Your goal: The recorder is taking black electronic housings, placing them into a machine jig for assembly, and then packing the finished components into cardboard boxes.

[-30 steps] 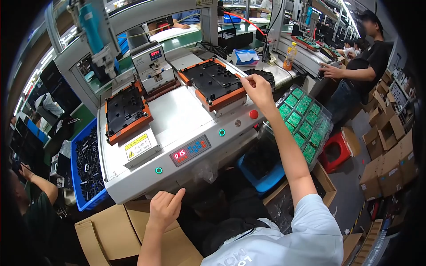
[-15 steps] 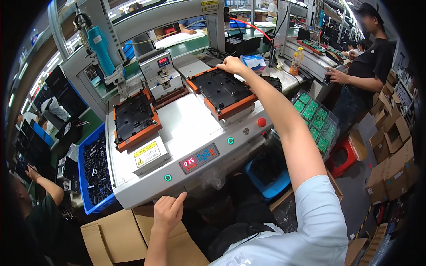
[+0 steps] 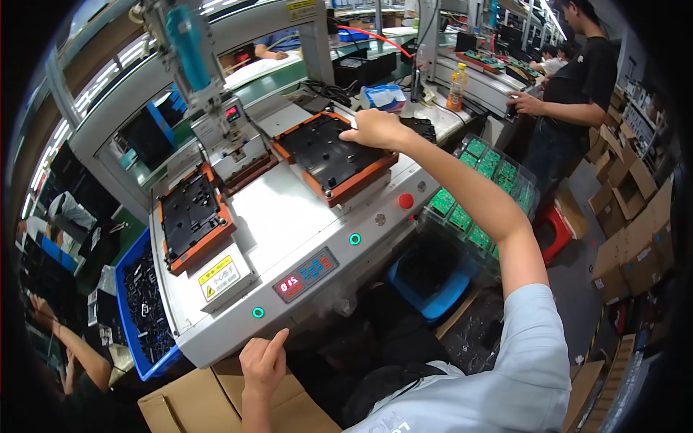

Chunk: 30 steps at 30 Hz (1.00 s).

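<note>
My right hand [image 3: 379, 131] reaches over the right edge of an orange fixture [image 3: 354, 186] and touches the black plastic panel [image 3: 339, 153] lying in it. The thumb side rests on the panel; the other fingers are hidden, so a grip cannot be made out. My left hand [image 3: 263, 364], empty, hovers in front of the machine's front face, index finger stretched out and the others curled. A second black panel [image 3: 189, 215] lies in the left orange fixture [image 3: 209, 242]. Above the screw feeder [image 3: 234, 148] between the fixtures hangs a teal electric screwdriver [image 3: 188, 47].
The machine front carries a control panel [image 3: 305, 274], green-lit buttons and a red knob [image 3: 406, 201]. A blue bin [image 3: 130, 335] of black parts stands left, green circuit boards [image 3: 469, 191] in trays right. Cardboard [image 3: 191, 400] lies below. A co-worker [image 3: 581, 86] stands far right.
My right hand has shifted from the panel's far edge to its right side. The screwdriver has moved right, from over the left fixture to the feeder. My head view has tilted and shifted.
</note>
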Each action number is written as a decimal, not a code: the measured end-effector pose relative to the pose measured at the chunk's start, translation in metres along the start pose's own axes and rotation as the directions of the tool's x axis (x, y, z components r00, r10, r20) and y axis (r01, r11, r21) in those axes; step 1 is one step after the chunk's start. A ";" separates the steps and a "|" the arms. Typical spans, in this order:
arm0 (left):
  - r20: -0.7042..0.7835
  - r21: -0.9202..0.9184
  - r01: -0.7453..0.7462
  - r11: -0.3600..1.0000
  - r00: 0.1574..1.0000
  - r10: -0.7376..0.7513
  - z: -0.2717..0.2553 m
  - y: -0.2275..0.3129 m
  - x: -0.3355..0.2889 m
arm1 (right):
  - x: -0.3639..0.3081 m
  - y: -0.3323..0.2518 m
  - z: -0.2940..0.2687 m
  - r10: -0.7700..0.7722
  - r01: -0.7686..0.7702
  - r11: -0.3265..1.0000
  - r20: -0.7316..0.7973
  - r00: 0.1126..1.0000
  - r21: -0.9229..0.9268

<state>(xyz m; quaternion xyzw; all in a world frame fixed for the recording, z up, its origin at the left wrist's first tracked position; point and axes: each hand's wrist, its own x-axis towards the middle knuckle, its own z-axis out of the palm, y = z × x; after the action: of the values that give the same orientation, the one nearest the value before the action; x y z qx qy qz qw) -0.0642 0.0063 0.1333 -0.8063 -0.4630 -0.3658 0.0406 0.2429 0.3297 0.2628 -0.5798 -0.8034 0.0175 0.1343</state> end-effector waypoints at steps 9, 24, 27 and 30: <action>0.036 0.033 0.119 0.992 0.992 -0.120 0.001 -0.010 -0.014 | 0.029 0.047 -0.022 0.127 -0.187 0.423 0.146 0.981 0.887; 0.110 0.195 0.087 0.977 0.988 -0.110 -0.009 -0.006 -0.003 | 0.048 0.273 0.157 0.921 -0.729 0.387 -0.192 0.340 0.565; 0.012 0.180 0.085 0.980 0.996 -0.089 -0.001 -0.006 0.002 | 0.052 0.305 0.152 0.867 -0.712 0.445 -0.060 0.495 0.544; 0.109 0.286 0.123 0.950 0.981 -0.160 -0.007 -0.004 -0.010 | 0.073 0.280 0.148 0.728 -0.504 0.656 -0.296 0.618 0.562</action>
<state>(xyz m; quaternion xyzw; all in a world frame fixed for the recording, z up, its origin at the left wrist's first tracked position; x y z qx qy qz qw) -0.0740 -0.0013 0.1313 -0.7796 -0.5682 -0.2452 0.0966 0.4463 0.5080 0.0828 -0.7648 -0.4579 0.0881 0.4445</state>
